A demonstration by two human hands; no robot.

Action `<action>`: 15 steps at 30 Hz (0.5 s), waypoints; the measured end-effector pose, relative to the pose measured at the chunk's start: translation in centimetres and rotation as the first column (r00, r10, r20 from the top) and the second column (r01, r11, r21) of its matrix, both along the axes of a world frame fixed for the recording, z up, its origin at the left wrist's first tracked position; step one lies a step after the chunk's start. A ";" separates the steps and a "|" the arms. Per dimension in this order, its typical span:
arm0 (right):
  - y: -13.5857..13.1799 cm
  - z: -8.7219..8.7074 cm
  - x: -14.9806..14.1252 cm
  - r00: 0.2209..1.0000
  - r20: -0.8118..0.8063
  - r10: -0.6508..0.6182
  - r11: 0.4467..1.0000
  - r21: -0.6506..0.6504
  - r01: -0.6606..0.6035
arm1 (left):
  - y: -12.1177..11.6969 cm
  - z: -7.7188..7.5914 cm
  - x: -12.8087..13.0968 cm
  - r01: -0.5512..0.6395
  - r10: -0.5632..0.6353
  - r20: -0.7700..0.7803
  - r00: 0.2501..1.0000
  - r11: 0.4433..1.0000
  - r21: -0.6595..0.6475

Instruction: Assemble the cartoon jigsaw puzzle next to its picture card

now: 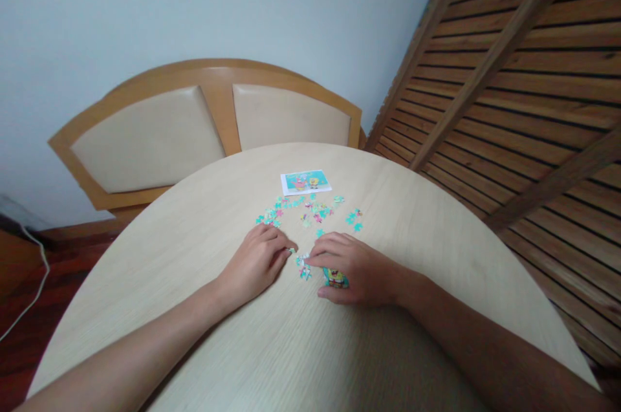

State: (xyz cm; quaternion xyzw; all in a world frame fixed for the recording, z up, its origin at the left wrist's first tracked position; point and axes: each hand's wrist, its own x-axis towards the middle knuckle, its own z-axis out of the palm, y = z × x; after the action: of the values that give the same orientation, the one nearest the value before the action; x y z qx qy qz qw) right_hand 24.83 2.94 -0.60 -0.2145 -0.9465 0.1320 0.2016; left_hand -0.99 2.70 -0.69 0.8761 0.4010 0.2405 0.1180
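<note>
My left hand (259,257) rests on the table with its fingertips closed on a small greenish jigsaw puzzle piece (292,250). My right hand (361,270) is spread, thumb apart from the fingers, and arches over a joined puzzle section (336,278) with a yellow cartoon figure. Part of that section is hidden under the palm. The right index fingertip touches a small heap of puzzle pieces (305,271) between the hands. Beyond the hands, more loose pieces (317,210) in turquoise, pink and white lie scattered. A picture card (305,182) with a pink and a yellow figure lies behind them.
The pale round wooden table (208,347) has a curved edge. Behind it stands a padded wooden backrest (223,95) against a bluish wall. Wooden slats (514,75) lean along the right. A white cable (41,263) hangs at far left.
</note>
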 end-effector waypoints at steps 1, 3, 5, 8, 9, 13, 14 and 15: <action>0.0 0.0 0.0 1.000 0.000 0.003 1.000 -0.001 -0.003 | -0.1 0.0 0.2 -0.016 0.016 0.024 1.000 1.000 -0.015; -0.1 0.0 -0.1 1.000 -0.003 0.008 1.000 -0.002 -0.008 | -0.2 0.0 0.5 -0.069 0.074 0.103 0.992 0.996 -0.052; -0.2 -0.1 -0.2 1.000 -0.005 0.015 1.000 -0.003 -0.015 | -0.2 -0.2 0.7 -0.110 0.128 0.195 0.972 0.989 -0.098; -0.4 -0.2 -0.3 1.000 0.001 0.020 1.000 -0.005 -0.020 | 0.0 -0.5 0.8 -0.098 0.143 0.288 0.947 0.981 -0.165; -0.4 -0.2 -0.4 1.000 0.003 0.020 1.000 -0.003 -0.020 | 0.1 -0.6 0.8 -0.089 0.142 0.302 0.943 0.979 -0.181; -0.6 -0.2 -0.6 1.000 0.005 0.028 0.999 0.014 -0.028 | 0.5 -0.9 0.8 -0.086 0.143 0.298 0.944 0.977 -0.194; -0.6 -0.2 -0.6 0.999 0.006 0.031 0.999 0.018 -0.031 | 0.5 -0.9 0.8 -0.091 0.143 0.286 0.947 0.978 -0.188; -0.6 -0.2 -0.6 0.999 0.006 0.033 0.999 0.020 -0.033 | 0.6 -1.0 0.8 -0.097 0.145 0.274 0.951 0.978 -0.182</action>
State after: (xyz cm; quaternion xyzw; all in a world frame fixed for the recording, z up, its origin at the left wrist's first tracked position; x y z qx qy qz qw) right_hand 24.22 2.31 -0.81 -0.1971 -0.9518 0.1252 0.1990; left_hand -0.21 3.27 -1.67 0.7928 0.4515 0.3371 0.2323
